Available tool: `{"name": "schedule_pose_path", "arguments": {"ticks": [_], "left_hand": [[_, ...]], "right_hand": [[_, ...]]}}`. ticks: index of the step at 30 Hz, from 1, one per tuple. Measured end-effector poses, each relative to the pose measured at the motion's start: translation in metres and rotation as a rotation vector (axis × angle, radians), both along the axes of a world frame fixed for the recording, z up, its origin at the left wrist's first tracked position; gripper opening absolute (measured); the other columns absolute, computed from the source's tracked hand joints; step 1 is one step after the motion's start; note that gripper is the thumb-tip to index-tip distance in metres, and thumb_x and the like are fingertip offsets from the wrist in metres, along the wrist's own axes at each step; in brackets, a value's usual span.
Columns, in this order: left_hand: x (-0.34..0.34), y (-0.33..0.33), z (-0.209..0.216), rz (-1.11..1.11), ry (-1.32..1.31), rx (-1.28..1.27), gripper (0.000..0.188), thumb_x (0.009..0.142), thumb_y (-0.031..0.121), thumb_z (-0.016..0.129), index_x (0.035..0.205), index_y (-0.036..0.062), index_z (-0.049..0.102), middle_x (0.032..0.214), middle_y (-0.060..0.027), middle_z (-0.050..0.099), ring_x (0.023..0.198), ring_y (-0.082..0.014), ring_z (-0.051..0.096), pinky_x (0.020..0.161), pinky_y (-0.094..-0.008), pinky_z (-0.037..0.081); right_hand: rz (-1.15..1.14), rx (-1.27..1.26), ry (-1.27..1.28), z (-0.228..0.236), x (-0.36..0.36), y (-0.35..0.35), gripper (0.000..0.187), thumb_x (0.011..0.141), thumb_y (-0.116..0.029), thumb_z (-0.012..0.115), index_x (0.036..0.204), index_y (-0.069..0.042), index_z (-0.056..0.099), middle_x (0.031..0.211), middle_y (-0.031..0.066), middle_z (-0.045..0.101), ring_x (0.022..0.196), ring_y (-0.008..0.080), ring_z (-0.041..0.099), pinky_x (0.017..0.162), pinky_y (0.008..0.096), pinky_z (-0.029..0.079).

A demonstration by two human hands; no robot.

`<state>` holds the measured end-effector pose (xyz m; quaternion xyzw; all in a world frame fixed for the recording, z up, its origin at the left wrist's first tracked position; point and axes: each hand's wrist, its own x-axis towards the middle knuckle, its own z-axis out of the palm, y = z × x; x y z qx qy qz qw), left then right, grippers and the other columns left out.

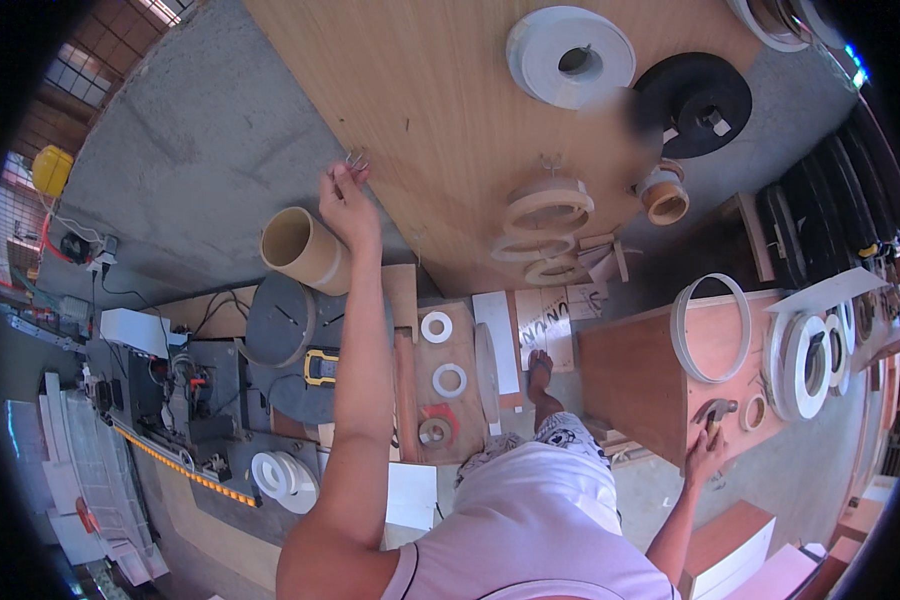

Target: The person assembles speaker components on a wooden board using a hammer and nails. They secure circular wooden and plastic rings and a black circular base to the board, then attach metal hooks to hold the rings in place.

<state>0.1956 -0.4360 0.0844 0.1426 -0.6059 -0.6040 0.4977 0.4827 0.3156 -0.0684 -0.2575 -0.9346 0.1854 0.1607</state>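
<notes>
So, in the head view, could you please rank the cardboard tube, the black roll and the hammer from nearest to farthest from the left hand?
1. Cardboard tube: just lower left of the left hand.
2. Black roll: on the wall board, far to the right.
3. Hammer: lower right, at the right hand.

Plywood panel (440, 90): broad bare stretch right of the left hand (346, 200), open as far as the hanging tape rolls (548, 212). Below that hand a cardboard tube (305, 247) crowds the way just beside the forearm. Right hand (705, 455) sits at the cabinet (635, 375) edge, hammer (715, 410) and white ring (711, 328) close above.
</notes>
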Motion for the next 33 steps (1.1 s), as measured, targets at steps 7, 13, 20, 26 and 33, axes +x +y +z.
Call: {"name": "schedule_pose_path", "arguments": {"ticks": [7,13,20,26,33], "left_hand": [[-0.009,0.007,0.002,-0.033,0.063,0.305,0.036,0.117,0.025,0.051,0.12,-0.0095,0.061,0.11,-0.0196,0.07,0.102,-0.0267,0.075,0.093,-0.0322,0.059],[-0.009,0.006,0.0,0.017,0.137,0.389,0.04,0.116,0.026,0.053,0.129,-0.0109,0.06,0.117,-0.0189,0.069,0.104,-0.0281,0.075,0.096,-0.0319,0.058],[-0.019,0.014,-0.009,0.08,0.134,0.409,0.027,0.11,0.011,0.063,0.12,-0.0133,0.068,0.112,-0.0159,0.073,0.1,-0.0264,0.076,0.09,-0.0332,0.06],[-0.028,0.014,-0.009,0.157,-0.012,0.389,0.024,0.1,0.0,0.071,0.12,-0.0112,0.064,0.109,-0.0193,0.074,0.097,-0.0253,0.077,0.084,-0.0339,0.062],[-0.03,0.005,-0.006,0.093,0.007,0.578,0.018,0.099,0.0,0.071,0.111,-0.0079,0.061,0.092,-0.0115,0.07,0.084,-0.0204,0.074,0.072,-0.0315,0.059]], "right_hand": [[-0.009,0.03,-0.05,0.004,0.0,0.0,0.047,0.098,-0.018,0.071,0.14,0.003,0.066,0.109,0.0229,0.064,0.098,0.0383,0.065,0.089,0.0482,0.05],[-0.035,-0.018,-0.059,0.009,-0.002,-0.007,0.045,0.098,-0.015,0.071,0.139,0.003,0.066,0.11,0.0219,0.064,0.097,0.0376,0.065,0.088,0.0483,0.05],[-0.012,0.001,0.009,0.0,0.0,-0.003,0.045,0.099,-0.016,0.072,0.14,0.003,0.066,0.108,0.0196,0.063,0.094,0.0343,0.064,0.087,0.0461,0.05],[-0.007,0.018,-0.011,0.003,0.003,0.001,0.047,0.099,-0.019,0.073,0.14,0.002,0.066,0.109,0.0197,0.063,0.098,0.0353,0.064,0.088,0.0474,0.05],[-0.02,-0.019,-0.023,0.006,0.0,-0.007,0.047,0.1,-0.021,0.072,0.14,0.002,0.065,0.111,0.021,0.064,0.098,0.0381,0.064,0.089,0.0487,0.05]]}}
